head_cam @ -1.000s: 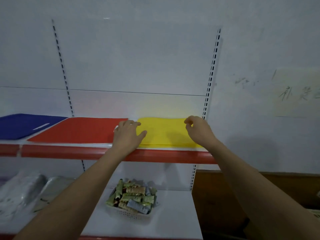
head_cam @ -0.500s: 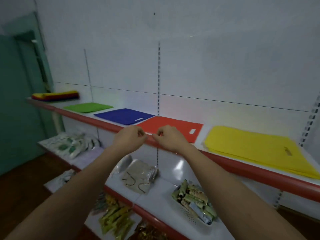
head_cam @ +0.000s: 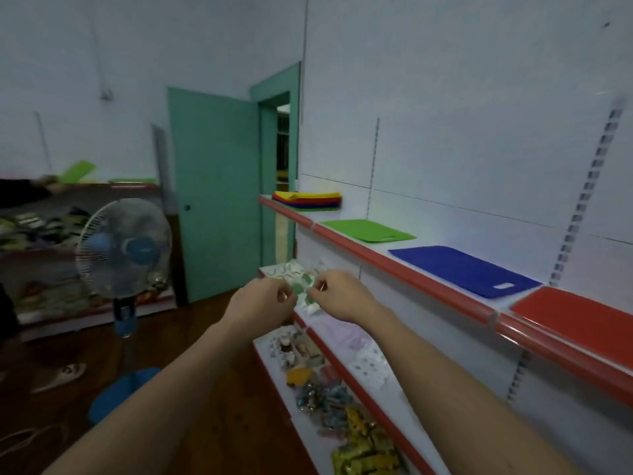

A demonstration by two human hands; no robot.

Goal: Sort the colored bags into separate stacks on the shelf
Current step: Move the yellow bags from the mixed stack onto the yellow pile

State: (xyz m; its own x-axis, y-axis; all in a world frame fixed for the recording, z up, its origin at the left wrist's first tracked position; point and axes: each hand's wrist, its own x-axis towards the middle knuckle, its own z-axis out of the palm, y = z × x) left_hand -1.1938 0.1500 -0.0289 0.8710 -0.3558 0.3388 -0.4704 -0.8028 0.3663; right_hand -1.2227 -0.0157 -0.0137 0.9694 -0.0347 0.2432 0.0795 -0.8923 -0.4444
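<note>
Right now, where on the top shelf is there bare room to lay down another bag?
Bare white strips lie between the mixed pile and the green bag, and a narrower one between green and the blue bag. Blue and the red bag sit close together. The lower shelves are crowded.

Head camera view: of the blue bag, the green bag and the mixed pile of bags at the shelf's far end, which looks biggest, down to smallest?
1. blue bag
2. green bag
3. mixed pile
Nearer ones look bigger, so true sizes may match.
</note>
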